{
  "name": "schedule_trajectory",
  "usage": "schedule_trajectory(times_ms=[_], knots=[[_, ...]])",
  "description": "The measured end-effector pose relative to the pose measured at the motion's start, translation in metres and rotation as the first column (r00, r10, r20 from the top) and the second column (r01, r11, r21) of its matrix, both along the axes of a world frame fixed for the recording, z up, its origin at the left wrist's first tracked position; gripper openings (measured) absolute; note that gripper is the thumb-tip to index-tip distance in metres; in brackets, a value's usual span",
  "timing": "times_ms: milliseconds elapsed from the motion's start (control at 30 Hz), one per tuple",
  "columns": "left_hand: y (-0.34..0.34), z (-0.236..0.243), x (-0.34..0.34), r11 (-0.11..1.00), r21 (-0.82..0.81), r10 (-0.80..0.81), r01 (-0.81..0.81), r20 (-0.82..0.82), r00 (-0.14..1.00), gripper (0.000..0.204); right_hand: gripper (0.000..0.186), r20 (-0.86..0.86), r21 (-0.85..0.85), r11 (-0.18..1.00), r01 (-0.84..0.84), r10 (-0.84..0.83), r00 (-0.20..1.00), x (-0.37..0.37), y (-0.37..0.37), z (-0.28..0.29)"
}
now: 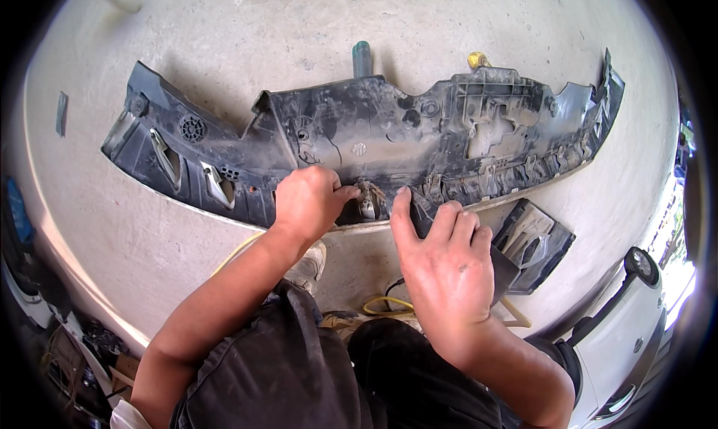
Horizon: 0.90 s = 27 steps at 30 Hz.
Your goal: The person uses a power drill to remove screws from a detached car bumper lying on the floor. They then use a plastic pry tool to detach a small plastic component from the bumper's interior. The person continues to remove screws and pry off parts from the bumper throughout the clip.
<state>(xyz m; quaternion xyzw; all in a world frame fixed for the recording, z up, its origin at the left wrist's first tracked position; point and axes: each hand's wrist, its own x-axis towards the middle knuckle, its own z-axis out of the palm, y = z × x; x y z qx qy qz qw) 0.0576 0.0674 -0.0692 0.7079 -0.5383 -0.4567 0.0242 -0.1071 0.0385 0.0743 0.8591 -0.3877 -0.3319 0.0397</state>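
Observation:
A long, dusty black car bumper (374, 130) lies across the floor in front of me, its inner side up. My left hand (307, 201) is closed at its near edge, left of the middle, thumb pointing right; whatever it pinches is hidden. Beside the thumb is a pale metal-like clip (367, 203) in the bumper's edge. My right hand (445, 264) stretches its index finger to the near rim while its other fingers curl over a flat black piece (505, 270). That piece shows on both sides of the hand, and its kind cannot be made out.
Beyond the bumper stand a green bottle-like object (362, 59) and a yellow object (479, 59). A black framed part (535, 246) lies right of my hand. Yellow hose (389, 305) runs near my knees. A white car (624, 347) is at the lower right.

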Motion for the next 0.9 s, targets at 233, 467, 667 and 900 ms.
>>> schedule_trajectory(times_ms=[233,467,667,900], knots=[[0.0001,-0.0004,-0.0003,1.0,0.012,0.006,-0.006,0.003,1.0,0.033,0.043,-0.006,0.004,1.0,0.0,0.0,1.0,-0.0006,0.0008,-0.001],[-0.0001,0.0,-0.0001,1.0,0.016,-0.002,0.002,0.009,1.0,0.033,0.042,-0.007,0.009,1.0,0.007,-0.007,1.0,-0.0001,0.0006,-0.0001],[-0.0007,0.0005,-0.0008,1.0,0.014,0.006,-0.007,0.008,1.0,0.033,0.042,-0.004,0.005,1.0,0.007,-0.007,1.0,-0.0011,0.0012,-0.001],[-0.0007,0.001,-0.0003,1.0,0.001,-0.001,0.001,0.011,1.0,0.035,0.043,0.007,0.012,1.0,0.019,-0.019,1.0,-0.0008,0.0006,-0.0018]])
